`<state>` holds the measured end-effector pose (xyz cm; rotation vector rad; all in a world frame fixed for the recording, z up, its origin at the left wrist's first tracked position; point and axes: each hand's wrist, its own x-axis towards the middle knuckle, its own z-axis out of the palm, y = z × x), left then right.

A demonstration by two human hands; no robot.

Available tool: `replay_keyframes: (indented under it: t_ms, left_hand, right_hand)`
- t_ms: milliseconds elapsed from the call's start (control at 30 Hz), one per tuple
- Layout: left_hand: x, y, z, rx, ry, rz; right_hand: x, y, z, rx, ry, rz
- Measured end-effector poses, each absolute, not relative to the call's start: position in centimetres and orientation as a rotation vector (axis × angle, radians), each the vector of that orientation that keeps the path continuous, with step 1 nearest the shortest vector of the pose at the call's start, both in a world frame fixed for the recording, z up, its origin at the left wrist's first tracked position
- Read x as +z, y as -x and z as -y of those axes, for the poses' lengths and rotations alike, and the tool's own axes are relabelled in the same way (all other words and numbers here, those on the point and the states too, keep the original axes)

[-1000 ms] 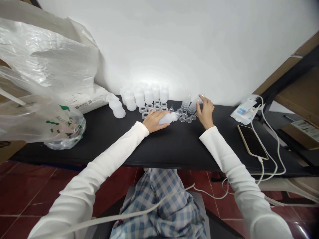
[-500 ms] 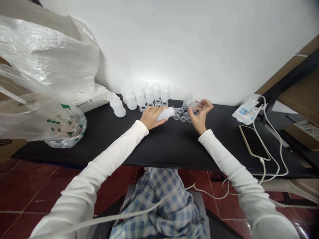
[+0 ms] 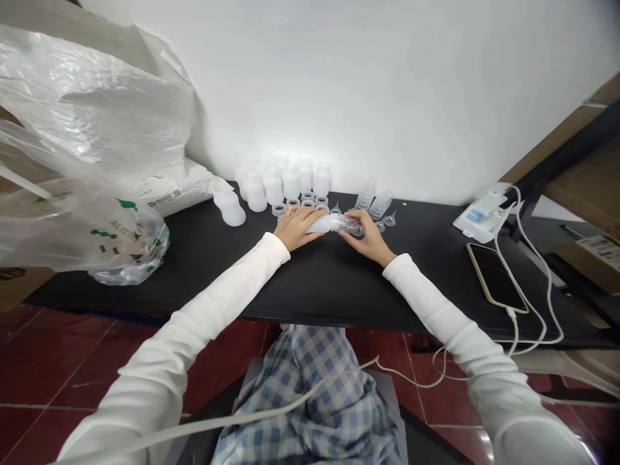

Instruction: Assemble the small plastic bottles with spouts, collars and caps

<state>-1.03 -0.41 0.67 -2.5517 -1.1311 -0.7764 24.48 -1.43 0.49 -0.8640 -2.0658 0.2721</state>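
Nearest, a white cable (image 3: 271, 418) crosses the blue-and-white checked clothing (image 3: 310, 381) on the person's lap, below the front edge of the black table (image 3: 329, 290). Over the table's middle, the left hand (image 3: 293, 229) is wrapped around a milky plastic bottle (image 3: 320, 225) held on its side, neck to the right, while the right hand (image 3: 367, 237) grips a clear domed cap (image 3: 349, 224) meeting that neck. Just behind are small flanged pieces (image 3: 389, 220), pale rings (image 3: 279, 210) and 2 stacks of clear caps (image 3: 381, 204), with upright white bottles (image 3: 274, 188) grouped near the white wall (image 3: 339, 90).
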Motion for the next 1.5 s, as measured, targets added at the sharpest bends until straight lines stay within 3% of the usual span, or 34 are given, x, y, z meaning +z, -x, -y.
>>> replay_keyframes:
  t_ms: [467,767,1067,1267,1500]
  left_hand:
    - [0.2,2.0,-0.4,-0.674,2.615,0.933]
    - [0.3,2.2,-0.3,-0.644,2.586,0.832]
    - [0.2,-0.3,1.5,-0.829,2.403,0.847]
    - [1.1,-0.2,1.8,-0.648,2.504,0.867]
    - [1.0,0.8,0.5,-0.730,2.597,0.927]
  right_hand:
    - [-0.8,-24.9,0.5,0.052,0.718,2.260]
    - [-0.4,-24.6,1.6,0.242,0.769,2.197]
    - [1.3,-22.8,3.2,0.104,1.285,1.877]
    - [1.2,-22.9,2.9,-0.022,1.517,1.882]
    - [1.9,-24.7,2.4,-0.122,1.152,2.183]
